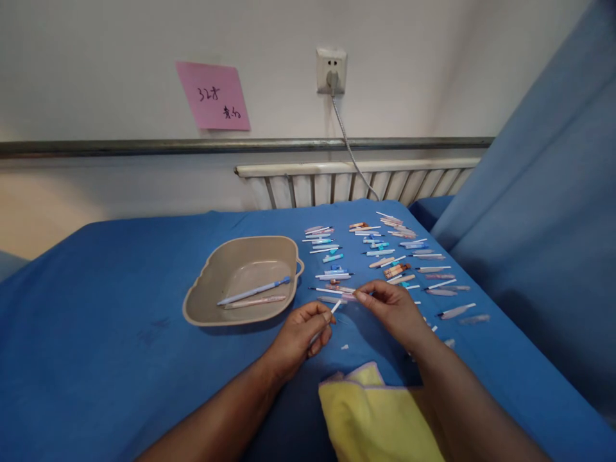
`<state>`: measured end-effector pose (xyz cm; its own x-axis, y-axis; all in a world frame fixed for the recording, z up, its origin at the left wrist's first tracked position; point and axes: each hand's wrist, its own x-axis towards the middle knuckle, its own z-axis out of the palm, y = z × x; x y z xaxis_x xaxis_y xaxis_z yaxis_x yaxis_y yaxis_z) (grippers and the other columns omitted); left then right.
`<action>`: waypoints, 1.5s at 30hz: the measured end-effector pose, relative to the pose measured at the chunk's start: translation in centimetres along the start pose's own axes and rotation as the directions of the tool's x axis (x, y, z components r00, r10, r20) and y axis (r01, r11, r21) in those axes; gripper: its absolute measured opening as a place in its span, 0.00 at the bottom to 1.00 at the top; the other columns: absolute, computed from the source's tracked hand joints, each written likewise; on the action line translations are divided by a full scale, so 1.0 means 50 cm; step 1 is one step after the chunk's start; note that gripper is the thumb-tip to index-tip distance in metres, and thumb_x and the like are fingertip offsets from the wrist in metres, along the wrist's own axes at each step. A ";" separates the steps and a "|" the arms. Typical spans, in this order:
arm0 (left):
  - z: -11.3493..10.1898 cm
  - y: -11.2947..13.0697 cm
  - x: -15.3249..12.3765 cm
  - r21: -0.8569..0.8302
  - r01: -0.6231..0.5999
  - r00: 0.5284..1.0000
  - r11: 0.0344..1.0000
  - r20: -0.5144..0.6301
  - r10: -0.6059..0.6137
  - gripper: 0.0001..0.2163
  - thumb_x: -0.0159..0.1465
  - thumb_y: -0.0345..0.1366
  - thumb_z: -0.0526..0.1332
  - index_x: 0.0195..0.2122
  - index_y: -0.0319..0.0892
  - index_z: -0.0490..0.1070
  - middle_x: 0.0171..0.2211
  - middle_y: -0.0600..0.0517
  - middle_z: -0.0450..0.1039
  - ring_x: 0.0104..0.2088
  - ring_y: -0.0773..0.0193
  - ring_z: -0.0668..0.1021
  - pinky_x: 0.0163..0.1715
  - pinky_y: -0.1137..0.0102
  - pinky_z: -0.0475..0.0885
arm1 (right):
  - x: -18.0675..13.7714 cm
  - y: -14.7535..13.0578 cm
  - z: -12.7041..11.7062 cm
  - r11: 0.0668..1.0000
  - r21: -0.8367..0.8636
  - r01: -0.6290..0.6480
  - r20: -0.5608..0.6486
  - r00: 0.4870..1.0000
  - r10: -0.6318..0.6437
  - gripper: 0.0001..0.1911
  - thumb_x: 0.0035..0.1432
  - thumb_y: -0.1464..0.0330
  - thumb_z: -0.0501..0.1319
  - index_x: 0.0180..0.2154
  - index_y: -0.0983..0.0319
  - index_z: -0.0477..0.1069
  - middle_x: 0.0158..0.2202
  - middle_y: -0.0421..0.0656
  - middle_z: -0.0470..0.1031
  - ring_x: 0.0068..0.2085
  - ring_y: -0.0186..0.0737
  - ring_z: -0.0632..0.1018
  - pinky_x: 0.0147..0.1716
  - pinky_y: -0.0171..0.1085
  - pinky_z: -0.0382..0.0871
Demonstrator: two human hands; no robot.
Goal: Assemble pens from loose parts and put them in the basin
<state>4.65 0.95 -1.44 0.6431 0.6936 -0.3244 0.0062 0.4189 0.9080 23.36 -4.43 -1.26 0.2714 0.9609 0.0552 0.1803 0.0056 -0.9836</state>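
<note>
My left hand [302, 333] is closed around a thin white pen refill [335, 307], whose tip sticks up to the right. My right hand [392, 308] pinches a clear, pinkish pen barrel [347, 297] just right of that tip. Both hands hover over the blue cloth [120, 321], in front of rows of loose pen parts [385, 256]. A beige tray [202, 301] to the left holds a blue pen [255, 291] and a pink pen [255, 301].
A yellow cloth [370, 417] lies near my forearms. Behind the table stand a white radiator [356, 183], a wall socket [331, 70] with a cable, and a pink note [213, 96]. A blue curtain [543, 192] hangs at right.
</note>
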 end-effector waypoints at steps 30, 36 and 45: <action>-0.005 -0.002 -0.004 0.167 -0.016 0.995 0.986 0.097 -0.001 0.10 0.58 0.42 0.61 0.29 0.39 0.67 0.14 0.60 0.63 0.12 0.76 0.58 0.13 0.78 0.49 | -0.006 -0.015 0.012 0.918 0.377 -0.121 0.145 0.987 0.070 0.14 0.45 0.63 0.69 0.34 0.60 0.70 0.30 0.41 0.76 0.29 0.35 0.74 0.26 0.33 0.64; -0.006 -0.002 -0.002 0.147 -0.003 0.992 0.989 0.126 -0.015 0.14 0.58 0.46 0.61 0.32 0.39 0.67 0.17 0.58 0.65 0.13 0.76 0.58 0.14 0.77 0.47 | -0.006 -0.015 0.014 0.914 0.392 -0.101 0.133 0.990 0.052 0.14 0.45 0.63 0.69 0.34 0.60 0.71 0.31 0.42 0.77 0.28 0.35 0.74 0.26 0.34 0.65; 0.006 0.005 -0.015 0.069 -0.027 0.983 0.997 0.181 0.014 0.16 0.61 0.49 0.57 0.39 0.39 0.66 0.19 0.59 0.59 0.16 0.75 0.54 0.15 0.75 0.46 | -0.011 -0.021 0.023 0.902 0.417 -0.107 0.164 0.986 0.042 0.15 0.45 0.63 0.69 0.35 0.61 0.71 0.31 0.41 0.77 0.29 0.35 0.75 0.27 0.34 0.66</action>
<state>4.41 0.34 -0.91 0.7709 0.5824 -0.2580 0.0411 0.3587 0.9325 21.94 -4.65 -0.45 0.1201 0.9926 -0.0146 -0.2610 0.0174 -0.9652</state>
